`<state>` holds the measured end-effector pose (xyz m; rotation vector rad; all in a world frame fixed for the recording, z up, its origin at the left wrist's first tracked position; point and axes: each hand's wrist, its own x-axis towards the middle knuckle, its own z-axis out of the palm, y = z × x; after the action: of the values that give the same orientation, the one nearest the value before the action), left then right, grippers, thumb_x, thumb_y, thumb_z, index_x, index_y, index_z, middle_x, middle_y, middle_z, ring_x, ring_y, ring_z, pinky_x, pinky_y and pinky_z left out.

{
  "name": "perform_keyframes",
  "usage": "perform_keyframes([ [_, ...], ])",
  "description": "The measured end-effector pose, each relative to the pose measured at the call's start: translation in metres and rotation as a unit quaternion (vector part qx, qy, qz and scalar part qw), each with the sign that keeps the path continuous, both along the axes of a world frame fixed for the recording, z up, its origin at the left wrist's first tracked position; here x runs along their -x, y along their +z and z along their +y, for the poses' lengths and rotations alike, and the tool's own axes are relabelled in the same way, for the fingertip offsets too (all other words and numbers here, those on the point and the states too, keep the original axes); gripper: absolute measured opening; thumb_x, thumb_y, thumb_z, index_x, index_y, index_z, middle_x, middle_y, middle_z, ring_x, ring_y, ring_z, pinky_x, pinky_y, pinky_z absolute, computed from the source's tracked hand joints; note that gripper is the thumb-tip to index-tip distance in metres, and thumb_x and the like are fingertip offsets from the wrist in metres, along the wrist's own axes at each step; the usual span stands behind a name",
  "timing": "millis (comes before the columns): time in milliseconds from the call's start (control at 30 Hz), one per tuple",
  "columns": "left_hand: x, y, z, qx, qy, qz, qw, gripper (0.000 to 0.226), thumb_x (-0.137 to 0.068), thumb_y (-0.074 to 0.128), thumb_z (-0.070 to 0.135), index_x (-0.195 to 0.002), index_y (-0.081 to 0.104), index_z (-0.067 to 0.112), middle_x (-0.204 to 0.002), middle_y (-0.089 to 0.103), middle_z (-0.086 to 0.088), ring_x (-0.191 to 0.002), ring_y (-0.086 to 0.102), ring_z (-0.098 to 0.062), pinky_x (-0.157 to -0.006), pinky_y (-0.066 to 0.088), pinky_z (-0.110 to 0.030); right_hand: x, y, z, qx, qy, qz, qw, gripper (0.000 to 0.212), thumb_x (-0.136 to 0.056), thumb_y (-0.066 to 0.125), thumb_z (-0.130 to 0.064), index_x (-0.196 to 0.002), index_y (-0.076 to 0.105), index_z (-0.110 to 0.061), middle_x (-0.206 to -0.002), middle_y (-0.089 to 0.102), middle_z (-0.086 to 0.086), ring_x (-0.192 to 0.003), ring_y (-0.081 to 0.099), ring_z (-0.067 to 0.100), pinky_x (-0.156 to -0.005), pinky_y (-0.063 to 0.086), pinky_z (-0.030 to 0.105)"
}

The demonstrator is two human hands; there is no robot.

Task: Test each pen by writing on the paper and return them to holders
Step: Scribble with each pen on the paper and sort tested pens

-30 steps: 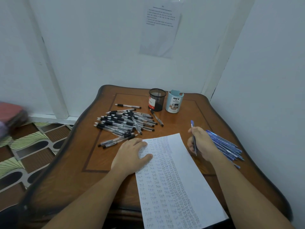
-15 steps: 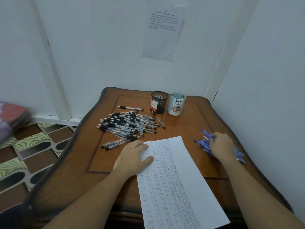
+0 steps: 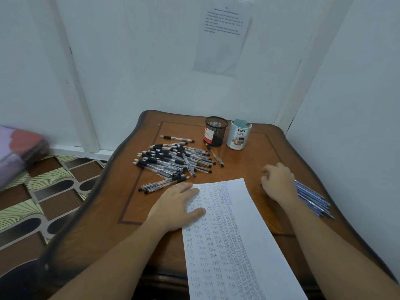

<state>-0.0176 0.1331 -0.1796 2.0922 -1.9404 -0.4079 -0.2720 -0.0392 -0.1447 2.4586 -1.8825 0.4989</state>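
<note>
Blue pens lie partly hidden beneath the right hand

Looked like a room in a home, one corner. Small wooden desk with a scalloped edge stood against plain white walls. Floor carried a brown-and-green patterned covering. Folded cloth bundle, purple and red, lay at far left. Printed sheet hung above a black mesh holder, a pale blue holder and loose pens.
</note>
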Motion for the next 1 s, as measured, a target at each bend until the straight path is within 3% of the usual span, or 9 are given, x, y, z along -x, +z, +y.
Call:
perform_keyframes([
  [167,0.000,-0.003,-0.002,0.009,0.006,0.007,1.000,0.074,-0.088,0.044,0.074,-0.152,0.032,0.038,-0.162,0.020,0.015,-0.149,0.013,-0.009,-0.120,0.014,-0.036,-0.055,-0.004,-0.011,-0.086,0.095,-0.072,0.989,0.031,-0.102,0.048,-0.009,-0.124,0.069,-0.013,-0.115,0.059,0.010,-0.110,0.059,0.028,-0.096,0.048,0.039],
  [333,-0.002,-0.004,-0.003,0.012,0.005,0.012,1.000,0.074,-0.088,0.045,0.074,-0.152,0.033,0.038,-0.162,0.020,0.016,-0.149,0.013,-0.008,-0.119,0.015,-0.035,-0.096,-0.012,-0.015,-0.120,0.077,-0.092,0.986,0.039,-0.102,0.055,-0.030,-0.137,0.060,-0.014,-0.133,0.058,0.010,-0.122,0.056,0.027,-0.100,0.047,0.040],
  [467,-0.002,-0.004,-0.003,0.013,0.007,0.018,1.000,0.075,-0.087,0.046,0.073,-0.152,0.033,0.038,-0.161,0.021,0.016,-0.147,0.015,-0.007,-0.119,0.016,-0.034,-0.110,-0.017,-0.017,-0.110,0.035,-0.059,0.992,0.028,-0.097,0.062,-0.039,-0.117,0.069,-0.022,-0.115,0.058,0.006,-0.107,0.057,0.025,-0.090,0.052,0.041],
  [633,-0.003,-0.005,-0.004,0.014,0.008,0.019,1.000,0.076,-0.087,0.045,0.075,-0.152,0.032,0.038,-0.161,0.021,0.016,-0.148,0.015,-0.008,-0.119,0.016,-0.034,-0.108,-0.017,-0.018,-0.110,0.017,-0.134,0.985,0.008,-0.096,0.062,-0.024,-0.093,0.069,-0.023,-0.106,0.065,0.005,-0.096,0.061,0.025,-0.085,0.053,0.044],
  [733,-0.001,-0.004,-0.002,0.011,0.009,0.016,1.000,0.075,-0.087,0.045,0.074,-0.152,0.032,0.038,-0.162,0.020,0.016,-0.148,0.014,-0.008,-0.119,0.016,-0.034,-0.102,-0.014,-0.018,-0.121,0.005,-0.178,0.977,0.007,-0.095,0.059,-0.014,-0.091,0.065,-0.017,-0.097,0.064,0.002,-0.095,0.062,0.025,-0.083,0.053,0.042],
  [833,0.000,-0.001,0.000,0.019,0.004,0.013,1.000,0.074,-0.089,0.045,0.071,-0.153,0.031,0.036,-0.162,0.020,0.014,-0.149,0.014,-0.008,-0.119,0.015,-0.034,-0.099,-0.013,-0.018,-0.124,-0.004,-0.216,0.968,0.011,-0.094,0.060,-0.014,-0.105,0.062,-0.012,-0.104,0.064,0.006,-0.103,0.061,0.026,-0.084,0.050,0.039],
  [933,-0.001,-0.002,0.000,0.024,0.005,0.018,1.000,0.074,-0.089,0.045,0.072,-0.153,0.032,0.037,-0.162,0.020,0.014,-0.148,0.014,-0.008,-0.119,0.014,-0.033,-0.102,-0.016,-0.017,-0.139,0.019,-0.179,0.974,0.046,-0.097,0.062,-0.034,-0.137,0.055,-0.013,-0.127,0.057,0.011,-0.117,0.056,0.028,-0.097,0.049,0.041],
  [1000,-0.002,-0.004,-0.002,0.025,0.003,0.020,0.999,0.075,-0.088,0.045,0.073,-0.152,0.033,0.037,-0.162,0.021,0.015,-0.148,0.014,-0.008,-0.119,0.015,-0.033,-0.108,-0.019,-0.018,-0.135,0.022,-0.137,0.981,0.045,-0.097,0.061,-0.045,-0.134,0.060,-0.020,-0.125,0.056,0.009,-0.116,0.055,0.028,-0.098,0.049,0.045],
])
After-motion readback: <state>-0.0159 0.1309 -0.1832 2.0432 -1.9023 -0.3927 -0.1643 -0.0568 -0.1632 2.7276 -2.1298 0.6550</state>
